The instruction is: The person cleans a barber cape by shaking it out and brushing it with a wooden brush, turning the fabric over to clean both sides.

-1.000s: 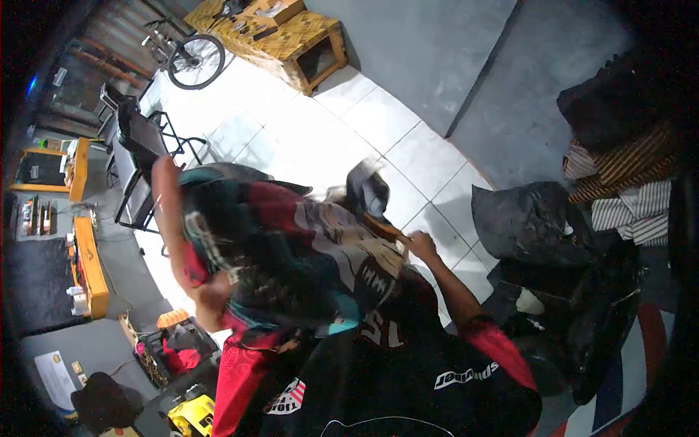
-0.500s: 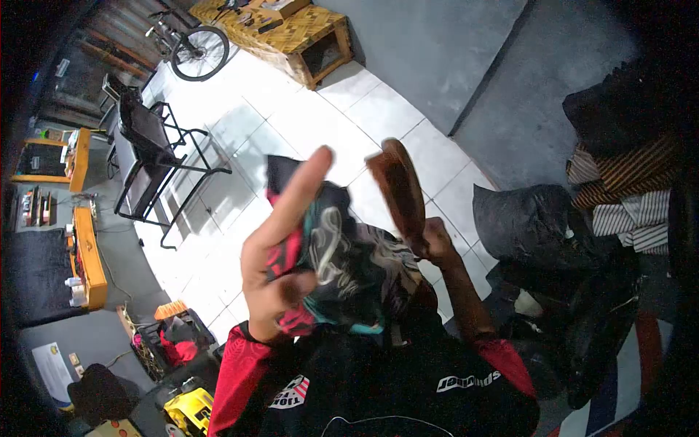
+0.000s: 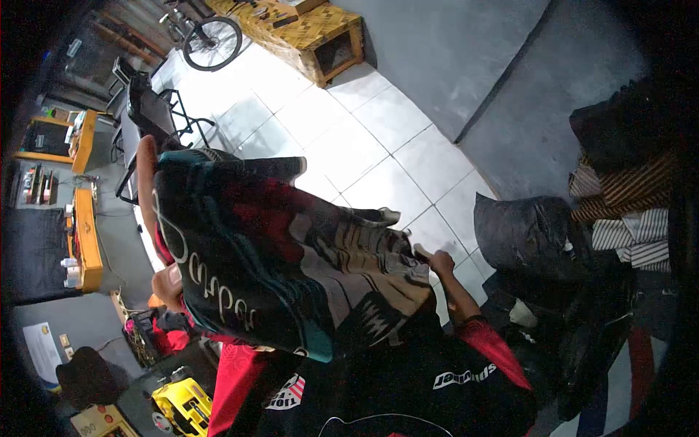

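The wearer's left hand (image 3: pixel 167 285) grips the left edge of a large patterned cloth (image 3: pixel 255 247), one finger stretched along that edge and the thumb lower down. The right hand (image 3: pixel 440 264) is closed at the opposite edge; it looks to be pinching the cloth there, though the contact is small and hard to make out. The cloth hangs spread and slightly rumpled between the two hands, in front of the chest, with dark, teal, deep red and tan areas and pale cursive lettering on its left part. Behind and below it is the wearer's black shirt (image 3: pixel 378 397) with red sleeves. Beyond the cloth lies a floor of white tiles (image 3: pixel 386 138). To the right, near the right hand, sits a dark, puffy bundle (image 3: pixel 520 229), with striped fabric (image 3: pixel 648 244) beside it. On the left are an orange shelf (image 3: pixel 89 244) and, lower, a yellow object (image 3: pixel 188 408). Farther off stand dark metal-framed chairs (image 3: pixel 151 109), a bicycle wheel (image 3: pixel 218 62) and a low table with a woven top (image 3: pixel 320 33).
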{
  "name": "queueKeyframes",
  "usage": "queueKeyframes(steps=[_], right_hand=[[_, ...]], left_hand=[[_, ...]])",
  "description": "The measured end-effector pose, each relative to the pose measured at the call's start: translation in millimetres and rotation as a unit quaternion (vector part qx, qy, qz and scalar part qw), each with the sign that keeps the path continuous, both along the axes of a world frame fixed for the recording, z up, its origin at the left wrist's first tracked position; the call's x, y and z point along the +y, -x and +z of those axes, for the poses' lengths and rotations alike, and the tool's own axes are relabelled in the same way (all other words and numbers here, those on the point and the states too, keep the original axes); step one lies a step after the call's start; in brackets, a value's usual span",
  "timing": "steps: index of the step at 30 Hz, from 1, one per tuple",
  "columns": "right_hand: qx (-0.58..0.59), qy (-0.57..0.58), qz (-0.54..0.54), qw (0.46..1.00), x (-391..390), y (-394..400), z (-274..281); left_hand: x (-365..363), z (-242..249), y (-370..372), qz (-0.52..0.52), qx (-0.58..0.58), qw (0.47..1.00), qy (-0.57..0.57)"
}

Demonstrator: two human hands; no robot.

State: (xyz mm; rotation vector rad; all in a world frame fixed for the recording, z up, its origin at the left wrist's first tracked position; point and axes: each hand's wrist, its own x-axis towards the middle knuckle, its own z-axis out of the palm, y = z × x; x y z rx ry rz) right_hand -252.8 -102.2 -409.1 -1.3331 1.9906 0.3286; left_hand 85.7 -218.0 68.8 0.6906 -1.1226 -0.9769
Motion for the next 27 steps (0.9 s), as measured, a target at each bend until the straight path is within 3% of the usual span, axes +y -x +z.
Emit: queueKeyframes(steps=[2,4,6,8,10,13,14,15,18,20,24,26,27], right_hand=[[0.041,0.059,-0.08,0.994,-2,4,-18],[-0.06,0.02,-0.102,0.993,-34,7,-8],[-0.2,0.22,-0.164,0.941,-61,-17,63],[-0.456,0.313,-0.234,0.8,-86,-50,145],[-0.657,0.284,-0.249,0.652,-89,-84,231],[-0.487,0.444,-0.018,0.752,-86,-125,242],[-0.392,0.44,0.069,0.805,-86,-134,239],[-0.282,0.413,0.165,0.85,-88,-140,213],[-0.292,0.277,0.184,0.897,-90,-130,155],[-0.169,0.265,0.278,0.908,-71,-101,46],[-0.034,0.035,0.28,0.959,-33,-51,7],[-0.048,-0.058,0.042,0.996,-27,-44,8],[-0.074,-0.066,0.003,0.995,-28,-45,7]], left_hand=[[-3,-6,-2,0.01,-0.013,1.0,-0.015],[-5,-13,4,0.003,-0.015,0.999,-0.028],[-7,-20,18,-0.025,-0.002,0.999,-0.039],[-5,-24,39,-0.054,0.008,0.997,-0.046],[-6,-28,57,-0.079,0.013,0.996,-0.041],[-8,-37,64,-0.14,0.011,0.989,-0.054],[-7,-33,71,-0.129,0.029,0.99,-0.053],[-7,-29,70,-0.135,0.042,0.988,-0.064],[-12,-22,52,-0.138,0.088,0.984,-0.072],[-13,-16,32,-0.097,0.08,0.99,-0.063],[-13,-9,-2,0.003,0.015,0.999,-0.051],[-12,-10,-13,0.031,-0.012,0.998,-0.059],[-13,-13,-14,0.033,-0.02,0.997,-0.067]])
